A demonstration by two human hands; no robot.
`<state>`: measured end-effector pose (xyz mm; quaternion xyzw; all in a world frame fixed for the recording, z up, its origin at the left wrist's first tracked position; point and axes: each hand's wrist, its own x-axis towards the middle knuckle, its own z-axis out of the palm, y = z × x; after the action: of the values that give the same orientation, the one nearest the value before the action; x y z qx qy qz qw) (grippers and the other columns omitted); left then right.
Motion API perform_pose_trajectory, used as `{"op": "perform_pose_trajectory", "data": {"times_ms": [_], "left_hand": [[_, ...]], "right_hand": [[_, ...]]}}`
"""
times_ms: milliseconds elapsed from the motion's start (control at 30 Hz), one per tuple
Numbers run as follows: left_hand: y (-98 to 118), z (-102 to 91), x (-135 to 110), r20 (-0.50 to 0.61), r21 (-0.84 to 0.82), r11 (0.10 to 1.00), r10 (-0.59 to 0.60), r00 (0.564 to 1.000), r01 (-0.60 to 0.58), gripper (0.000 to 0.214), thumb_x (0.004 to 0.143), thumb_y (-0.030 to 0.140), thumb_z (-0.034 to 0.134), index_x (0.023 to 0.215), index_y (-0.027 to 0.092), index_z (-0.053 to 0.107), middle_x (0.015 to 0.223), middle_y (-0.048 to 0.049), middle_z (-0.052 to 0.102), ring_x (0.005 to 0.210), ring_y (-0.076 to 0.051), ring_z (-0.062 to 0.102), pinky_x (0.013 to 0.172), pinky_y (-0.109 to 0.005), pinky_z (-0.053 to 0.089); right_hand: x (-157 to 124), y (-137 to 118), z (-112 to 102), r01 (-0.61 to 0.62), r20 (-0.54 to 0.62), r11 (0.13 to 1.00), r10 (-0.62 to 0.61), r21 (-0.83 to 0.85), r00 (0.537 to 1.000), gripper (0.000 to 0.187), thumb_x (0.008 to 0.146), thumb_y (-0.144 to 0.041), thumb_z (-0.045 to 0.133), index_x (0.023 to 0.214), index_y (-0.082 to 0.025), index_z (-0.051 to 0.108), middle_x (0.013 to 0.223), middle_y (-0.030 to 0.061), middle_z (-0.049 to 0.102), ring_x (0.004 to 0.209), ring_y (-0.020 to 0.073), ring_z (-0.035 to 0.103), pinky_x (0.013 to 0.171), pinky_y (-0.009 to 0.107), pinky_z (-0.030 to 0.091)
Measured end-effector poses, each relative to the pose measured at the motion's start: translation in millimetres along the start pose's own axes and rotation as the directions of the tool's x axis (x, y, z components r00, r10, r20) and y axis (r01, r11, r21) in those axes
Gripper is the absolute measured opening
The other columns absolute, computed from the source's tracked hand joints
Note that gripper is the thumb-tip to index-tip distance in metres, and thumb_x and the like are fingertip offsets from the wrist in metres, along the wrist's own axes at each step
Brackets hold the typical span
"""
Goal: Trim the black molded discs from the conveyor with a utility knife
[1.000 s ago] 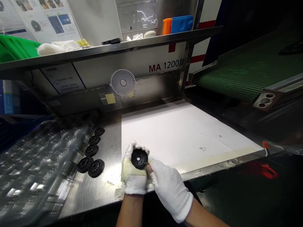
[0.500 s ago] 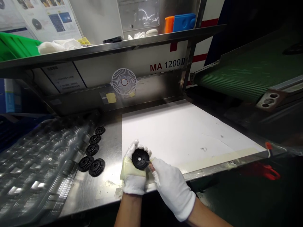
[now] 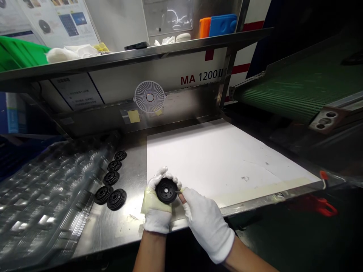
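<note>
My left hand (image 3: 157, 209), in a white glove, cups a round black ribbed disc (image 3: 166, 190) with a centre hole, its face turned toward me. My right hand (image 3: 205, 223), also gloved, is pinched on a thin small tool (image 3: 178, 192) whose tip touches the disc's right edge. Both hands hover over the front edge of the steel bench (image 3: 113, 226), beside a white sheet (image 3: 221, 162).
Several matching black discs (image 3: 112, 181) lie in a row on the steel to the left, next to clear plastic trays (image 3: 42, 196). A white fan (image 3: 149, 97) stands at the back under a shelf (image 3: 127, 56). A green conveyor (image 3: 297, 90) runs at the right.
The hands and disc have stayed nearly in place; the view has shifted slightly and the left hand has turned the disc a little.
</note>
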<state>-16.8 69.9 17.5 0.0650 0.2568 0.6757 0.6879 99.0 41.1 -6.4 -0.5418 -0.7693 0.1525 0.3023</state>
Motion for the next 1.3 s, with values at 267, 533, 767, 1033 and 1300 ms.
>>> {"op": "perform_pose_trajectory", "data": {"times_ms": [267, 533, 767, 1033, 1300], "left_hand": [[-8, 4.1, 2, -0.058, -0.01, 0.989, 0.148, 0.987, -0.148, 0.017, 0.071, 0.015, 0.059, 0.088, 0.018, 0.059, 0.072, -0.0008, 0.056, 0.07, -0.014, 0.057, 0.076, -0.034, 0.049], [1, -2.8, -4, 0.042, -0.012, 0.999, -0.033, 0.999, 0.034, 0.026, 0.07, 0.02, 0.054, 0.095, 0.016, 0.06, 0.073, -0.0046, 0.056, 0.071, -0.018, 0.056, 0.069, -0.035, 0.048], [-7, -0.7, 4, -0.003, -0.06, 0.998, 0.019, 1.0, -0.019, 0.011, 0.071, 0.019, 0.058, 0.081, 0.016, 0.061, 0.069, -0.0015, 0.054, 0.067, -0.014, 0.054, 0.069, -0.032, 0.048], [-9, 5.0, 4, -0.128, -0.101, 0.983, 0.143, 0.981, -0.156, 0.01, 0.071, 0.015, 0.054, 0.078, 0.016, 0.061, 0.07, -0.0014, 0.058, 0.068, -0.013, 0.056, 0.077, -0.034, 0.049], [-5, 13.1, 0, -0.162, -0.091, 0.978, 0.173, 0.971, -0.189, 0.013, 0.075, 0.013, 0.049, 0.077, 0.015, 0.062, 0.073, -0.0035, 0.059, 0.073, -0.015, 0.058, 0.081, -0.036, 0.05]], "right_hand": [[-9, -16, 0, 0.013, 0.09, 1.0, -0.013, 0.002, 0.996, 0.018, 0.089, -0.019, 0.036, 0.08, -0.021, 0.051, 0.069, -0.0001, 0.057, 0.06, 0.0145, 0.053, 0.053, 0.026, 0.027], [-5, -1, 0, -0.012, 0.038, 0.994, 0.008, 0.109, 0.999, 0.014, 0.088, -0.018, 0.039, 0.087, -0.023, 0.052, 0.072, -0.0026, 0.058, 0.064, 0.0146, 0.054, 0.056, 0.026, 0.029], [-5, 1, -3, 0.002, -0.021, 0.997, 0.0, 0.082, 1.0, 0.014, 0.087, -0.016, 0.04, 0.085, -0.024, 0.052, 0.068, -0.0038, 0.056, 0.06, 0.0133, 0.053, 0.055, 0.026, 0.027], [-8, -10, -6, -0.023, 0.113, 0.994, 0.01, 0.11, 0.994, 0.021, 0.088, -0.023, 0.033, 0.072, -0.022, 0.047, 0.063, -0.0018, 0.054, 0.055, 0.0141, 0.049, 0.05, 0.026, 0.027], [5, 12, -44, -0.077, 0.079, 0.955, 0.057, 0.286, 0.995, 0.032, 0.094, -0.037, 0.027, 0.073, -0.022, 0.048, 0.065, -0.002, 0.055, 0.058, 0.0133, 0.052, 0.054, 0.024, 0.036]]}}
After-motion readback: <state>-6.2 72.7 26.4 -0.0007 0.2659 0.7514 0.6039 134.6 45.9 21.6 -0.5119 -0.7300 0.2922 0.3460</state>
